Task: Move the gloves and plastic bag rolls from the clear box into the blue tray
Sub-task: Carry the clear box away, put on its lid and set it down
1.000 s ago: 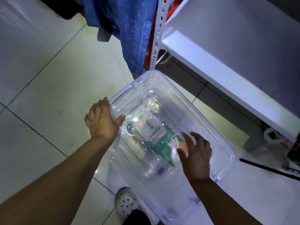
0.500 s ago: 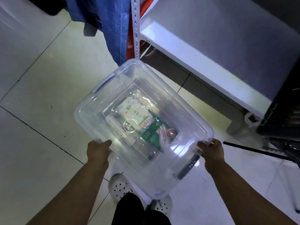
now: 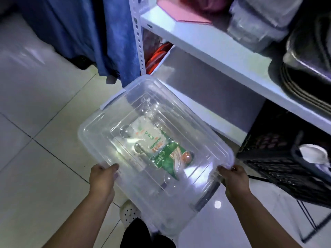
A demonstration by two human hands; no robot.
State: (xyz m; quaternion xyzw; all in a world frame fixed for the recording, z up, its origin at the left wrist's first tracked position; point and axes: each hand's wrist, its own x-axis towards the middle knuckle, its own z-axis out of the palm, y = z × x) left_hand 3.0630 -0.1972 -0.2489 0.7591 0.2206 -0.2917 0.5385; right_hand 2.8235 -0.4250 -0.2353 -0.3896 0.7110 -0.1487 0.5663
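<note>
A clear lidded plastic box (image 3: 206, 140) is held in the air above the tiled floor. My left hand (image 3: 103, 178) grips its near left edge and my right hand (image 3: 234, 178) grips its near right edge. Through the lid I see a white and green printed packet (image 3: 161, 149) lying flat inside; whether it holds gloves or bags I cannot tell. No blue tray is in view.
A white metal shelf unit (image 3: 215, 43) stands right behind the box, with a pink sheet and wrapped items on top. A black crate (image 3: 279, 158) sits at the lower right. Blue cloth (image 3: 111, 33) hangs at the left. My white shoe (image 3: 129, 213) is below the box.
My hands went from the box's lid and inside to its near edges and lifted it off the floor. The view has risen, showing the shelf's upper level.
</note>
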